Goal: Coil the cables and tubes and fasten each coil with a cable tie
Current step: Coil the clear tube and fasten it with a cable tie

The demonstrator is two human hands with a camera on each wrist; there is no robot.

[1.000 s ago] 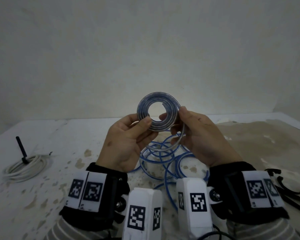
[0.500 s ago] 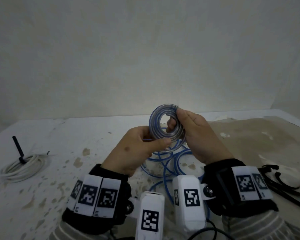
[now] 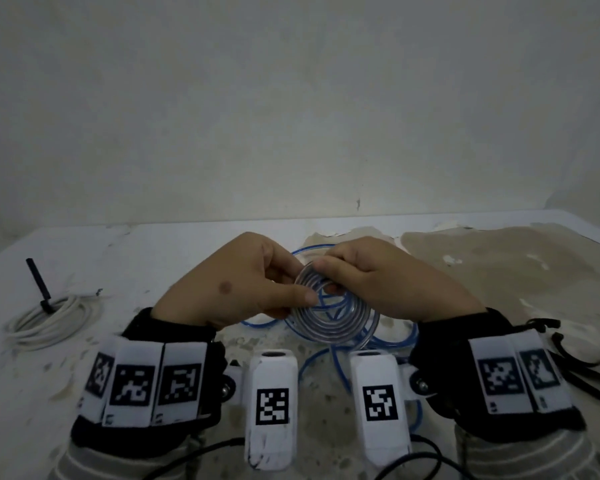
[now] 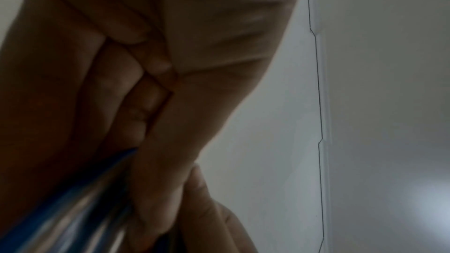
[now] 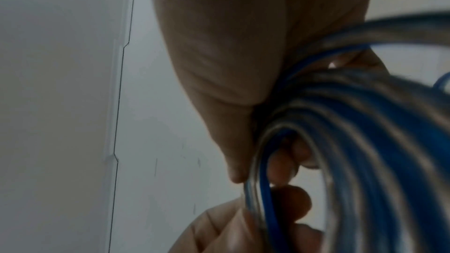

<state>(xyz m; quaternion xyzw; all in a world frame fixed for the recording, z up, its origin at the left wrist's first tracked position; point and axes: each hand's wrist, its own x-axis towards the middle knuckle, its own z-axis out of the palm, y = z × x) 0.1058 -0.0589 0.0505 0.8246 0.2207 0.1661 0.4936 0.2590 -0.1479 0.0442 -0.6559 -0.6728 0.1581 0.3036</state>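
Blue-and-clear tube (image 3: 336, 318) is partly wound into a flat spiral coil, held above the table (image 3: 160, 258) between both hands, approx. centre of the head view, w/ the coil face tilted toward the camera. Left hand (image 3: 243, 289) grips the coil's left edge: thumb lies across the near face of the rings, fingers curled behind. Right hand (image 3: 388, 282) pinches the upper rim, fingertips bunched on top of the coil & one finger showing through the centre hole. Both hands are closed on the tube, neither one spread. In the right wrist view the tube (image 5: 345, 141) runs as several blurred blue/clear loops past the palm, w/ fingers tucked inside the rings; in the left wrist view only a short blurred stretch of tube (image 4: 73, 209) shows at the bottom left under the curled fingers. The rest of the tube lies uncoiled in loose blue loops (image 3: 392, 336) on the table right under & behind the hands, one strand trailing toward the person between the two wrist cameras. Far left on the table sits a white cable coil (image 3: 49, 322) w/ a black cable tie (image 3: 39, 285) standing up from it. At the right edge, several black cable ties (image 3: 582, 370) lie beside the right wrist.
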